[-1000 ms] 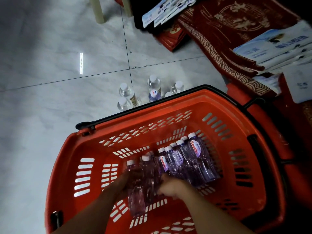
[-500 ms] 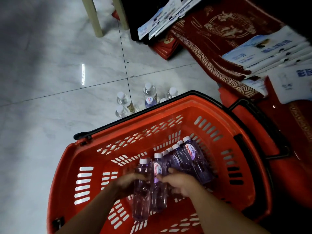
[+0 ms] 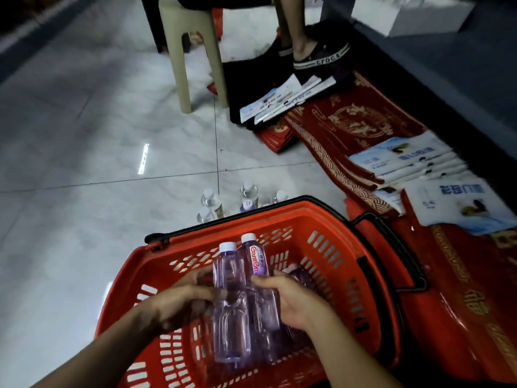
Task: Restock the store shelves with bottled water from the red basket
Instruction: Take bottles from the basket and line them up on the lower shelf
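Above the red basket (image 3: 330,219), two purple-tinted bottles (image 3: 232,312) with white caps (one labelled) sit side by side, left hand (image 3: 179,301) and right hand (image 3: 296,301) clasping them. Beyond the rim, clear bottles (image 3: 212,203) stand on open tiled floor (image 3: 84,163).

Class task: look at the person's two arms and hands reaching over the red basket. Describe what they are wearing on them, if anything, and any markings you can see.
Both forearms are bare: no sleeves reach into view. The left hand and the right hand wear no gloves, and no watch, bracelet or ring shows. No markings can be made out. The light is dim, so fine detail cannot be told.
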Motion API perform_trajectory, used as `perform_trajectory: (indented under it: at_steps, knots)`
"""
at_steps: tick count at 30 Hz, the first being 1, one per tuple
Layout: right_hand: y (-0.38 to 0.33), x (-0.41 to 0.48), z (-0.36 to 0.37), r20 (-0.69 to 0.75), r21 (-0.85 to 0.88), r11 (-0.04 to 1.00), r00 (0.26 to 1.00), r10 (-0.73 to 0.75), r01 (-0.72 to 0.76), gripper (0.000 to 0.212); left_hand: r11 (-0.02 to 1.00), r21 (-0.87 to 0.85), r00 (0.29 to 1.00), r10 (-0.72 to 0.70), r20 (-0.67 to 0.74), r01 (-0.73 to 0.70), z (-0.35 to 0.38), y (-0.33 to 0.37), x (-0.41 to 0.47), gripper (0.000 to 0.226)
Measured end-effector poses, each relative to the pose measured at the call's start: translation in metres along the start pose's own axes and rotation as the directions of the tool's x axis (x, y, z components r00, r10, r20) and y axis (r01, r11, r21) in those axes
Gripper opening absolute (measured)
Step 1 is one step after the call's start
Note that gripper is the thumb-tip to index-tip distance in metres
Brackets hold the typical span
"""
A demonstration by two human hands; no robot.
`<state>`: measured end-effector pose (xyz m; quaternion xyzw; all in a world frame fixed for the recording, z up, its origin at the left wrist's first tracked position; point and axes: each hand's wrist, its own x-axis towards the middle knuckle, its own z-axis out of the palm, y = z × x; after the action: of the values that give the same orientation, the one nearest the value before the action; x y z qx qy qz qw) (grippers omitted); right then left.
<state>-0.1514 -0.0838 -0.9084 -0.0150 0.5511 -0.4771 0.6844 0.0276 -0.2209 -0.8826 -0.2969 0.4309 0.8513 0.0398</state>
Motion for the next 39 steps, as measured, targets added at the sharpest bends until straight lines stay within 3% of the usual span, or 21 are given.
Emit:
perform_trajectory:
  at_steps: [3,6,8,10,14,18,21,23,24,27,29,32,35,37,39]
  knots:
    - [-0.017,-0.026,0.003,-0.04,-0.039,0.995,0.995,-0.091,0.09,0.038,0.997,0.062,0.993,0.041,-0.108,-0.035,0.018,0.009,-0.012,0.059]
    - [-0.036,-0.056,0.006,-0.039,-0.063,0.983,0.984,-0.175,0.173,0.062,0.996,-0.027,0.976,0.082,-0.203,-0.089,0.048,0.015,-0.018,0.067]
    - [-0.049,-0.082,0.007,-0.03,-0.069,0.973,0.974,-0.222,0.22,0.04,0.981,-0.157,0.975,0.076,-0.207,-0.11,0.074,0.02,-0.019,0.057]
    - [-0.062,-0.114,0.005,-0.046,-0.085,0.955,0.957,-0.288,0.283,0.018,0.958,-0.272,0.988,0.052,-0.148,-0.091,0.102,0.026,-0.018,0.048]
    - [-0.083,-0.182,-0.012,-0.106,-0.162,0.883,0.882,-0.459,0.44,0.034,0.955,-0.273,0.993,0.104,-0.051,-0.114,0.164,0.047,-0.016,0.043]
    - [-0.088,-0.259,-0.043,-0.24,-0.216,0.799,0.762,-0.601,0.561,0.056,0.96,-0.211,0.974,0.208,0.092,-0.185,0.242,0.068,-0.01,0.017]
    - [-0.083,-0.316,-0.068,-0.308,-0.221,0.718,0.652,-0.693,0.66,0.053,0.96,-0.199,0.919,0.253,0.303,-0.198,0.299,0.076,-0.006,0.033]
    - [-0.072,-0.348,-0.085,-0.377,-0.226,0.646,0.546,-0.748,0.729,0.052,0.955,-0.158,0.861,0.295,0.415,-0.251,0.336,0.075,0.004,0.026]
    - [-0.063,-0.364,-0.095,-0.417,-0.257,0.597,0.47,-0.778,0.76,0.044,0.948,-0.144,0.819,0.317,0.479,-0.283,0.357,0.073,0.008,0.033]
    - [-0.033,-0.403,-0.116,-0.566,-0.441,0.437,0.135,-0.813,0.784,0.037,0.927,-0.118,0.724,0.354,0.593,-0.356,0.415,0.062,0.027,0.064]
    - [-0.01,-0.425,-0.131,-0.626,-0.545,0.357,-0.086,-0.775,0.758,0.039,0.916,-0.095,0.677,0.355,0.644,-0.39,0.458,0.049,0.032,0.064]
    - [0.026,-0.451,-0.156,-0.652,-0.661,0.301,-0.327,-0.684,0.687,0.048,0.896,-0.058,0.645,0.361,0.673,-0.441,0.522,0.022,0.037,0.064]
    - [0.057,-0.468,-0.176,-0.657,-0.731,0.302,-0.51,-0.556,0.612,0.057,0.877,-0.027,0.633,0.367,0.681,-0.48,0.573,-0.007,0.044,0.064]
    - [0.073,-0.479,-0.189,-0.634,-0.762,0.301,-0.565,-0.528,0.574,0.052,0.853,-0.012,0.616,0.386,0.687,-0.521,0.597,-0.025,0.048,0.057]
    - [0.088,-0.487,-0.203,-0.63,-0.773,0.346,-0.573,-0.524,0.532,0.056,0.834,0.002,0.607,0.401,0.686,-0.552,0.612,-0.045,0.055,0.058]
